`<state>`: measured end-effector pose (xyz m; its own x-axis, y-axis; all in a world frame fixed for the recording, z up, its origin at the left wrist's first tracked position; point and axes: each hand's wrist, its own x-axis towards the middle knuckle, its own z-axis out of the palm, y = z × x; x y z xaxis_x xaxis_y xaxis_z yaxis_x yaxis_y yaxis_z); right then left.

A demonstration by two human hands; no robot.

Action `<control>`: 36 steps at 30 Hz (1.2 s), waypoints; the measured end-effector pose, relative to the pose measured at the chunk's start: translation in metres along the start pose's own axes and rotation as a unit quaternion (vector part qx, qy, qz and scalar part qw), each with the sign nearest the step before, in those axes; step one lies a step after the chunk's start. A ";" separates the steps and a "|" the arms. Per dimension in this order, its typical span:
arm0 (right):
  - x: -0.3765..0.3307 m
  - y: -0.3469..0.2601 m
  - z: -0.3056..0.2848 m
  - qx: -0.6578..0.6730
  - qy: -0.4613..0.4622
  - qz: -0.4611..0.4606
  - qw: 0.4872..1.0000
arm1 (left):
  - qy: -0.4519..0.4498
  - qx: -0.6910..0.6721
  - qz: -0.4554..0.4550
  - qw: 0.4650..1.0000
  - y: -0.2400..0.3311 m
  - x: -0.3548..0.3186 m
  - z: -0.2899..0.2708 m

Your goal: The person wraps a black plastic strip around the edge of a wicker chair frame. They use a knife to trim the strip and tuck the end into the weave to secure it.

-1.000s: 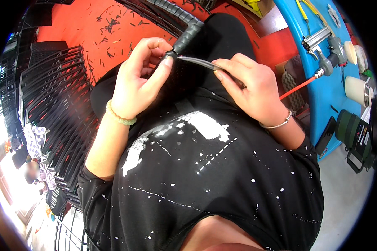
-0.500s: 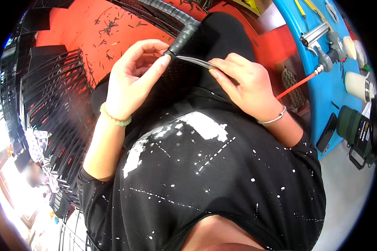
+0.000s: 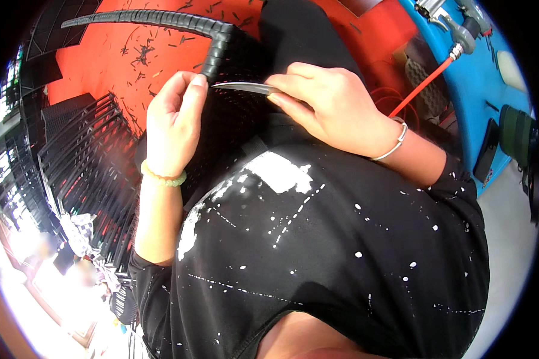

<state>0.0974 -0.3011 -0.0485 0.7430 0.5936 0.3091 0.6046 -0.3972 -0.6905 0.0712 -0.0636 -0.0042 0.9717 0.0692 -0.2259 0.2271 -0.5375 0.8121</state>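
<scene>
A black frame piece [image 3: 217, 54], wound with a flat black strip, bends at a corner and runs far off to the upper left. My left hand [image 3: 176, 122] is closed on its near end, thumb and fingers pinching there. In my right hand [image 3: 335, 107] is a slim tool with a curved, pointed metal blade [image 3: 242, 87]; its handle is hidden by the fingers. The blade's tip lies close beside my left thumb and the wound end. Whether it touches the strip, I cannot tell.
Short black scraps [image 3: 142, 55] litter the red floor [image 3: 96, 66]. Black slatted frames [image 3: 90, 149] stand on the left. On the right, a blue table [image 3: 470, 107] bears an air tool [image 3: 464, 36] with a red hose [image 3: 422, 87], a dark phone [image 3: 487, 149] and a green case [image 3: 515, 134].
Both hands and the wound piece have shifted left in the picture, and its long arm now shows. My left fingers have closed in tighter at its end. The blade lies flatter.
</scene>
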 end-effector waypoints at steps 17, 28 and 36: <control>0.021 0.011 -0.025 -0.148 -0.016 -0.098 0.984 | -0.025 0.011 0.013 1.000 0.000 -0.001 -0.003; 0.047 0.025 -0.032 -0.172 -0.045 -0.213 0.961 | 0.025 0.034 0.024 0.999 0.000 -0.004 0.001; 0.067 0.034 -0.040 -0.158 -0.076 -0.268 0.947 | 0.024 0.021 0.020 0.999 0.000 -0.003 -0.001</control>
<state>0.1788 -0.3030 -0.0251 0.2698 0.8538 0.4452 0.9568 -0.1856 -0.2239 0.0681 -0.0626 -0.0027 0.9822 0.0857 -0.1671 0.1857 -0.5758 0.7962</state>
